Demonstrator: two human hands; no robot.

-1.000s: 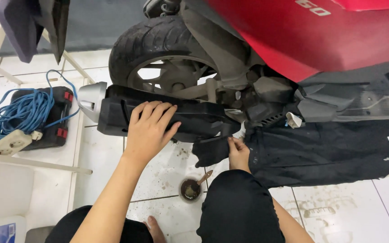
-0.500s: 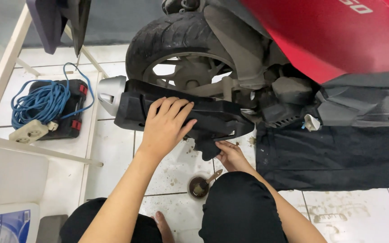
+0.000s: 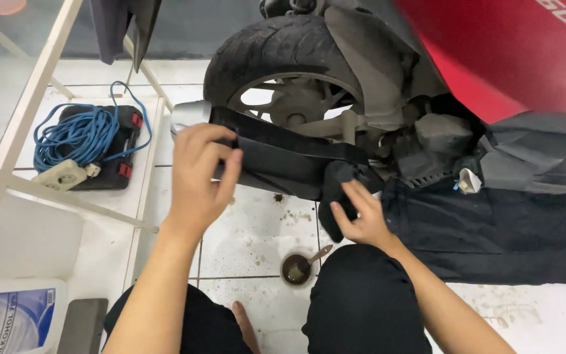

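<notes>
We have the black exhaust guard (image 3: 289, 157) of the scooter in hand, a long plastic cover lying along the silver muffler (image 3: 188, 117) just below the rear wheel (image 3: 276, 59). A second ago our left hand (image 3: 201, 174) lay flat and spread on top of the cover; now its fingers have curled over the cover's left end, thumb and forefinger pinching the edge beside the muffler tip. That reads to us as a shift from pressing the part down to taking a real hold of it. Our right hand (image 3: 358, 213) has also moved: earlier it was tucked low under the cover's right end, and now it is up and half open, fingers loosely spread and touching a dark cloth or flap (image 3: 335, 187) that hangs there. Whether it grips that cloth we cannot tell for sure.

Outward from the cover, the red body panel (image 3: 506, 52) rises at the upper right, with a black cloth (image 3: 492, 229) spread on the floor beneath it. Between our knees stands a small brown cup with a brush (image 3: 299, 267) on the stained white tiles (image 3: 257, 229). Towards the left edge of the floor, a blue cable (image 3: 76, 134) is coiled on a black case behind a white frame (image 3: 27, 118), and a white jug with a blue label (image 3: 18, 318) sits in the near left corner.
</notes>
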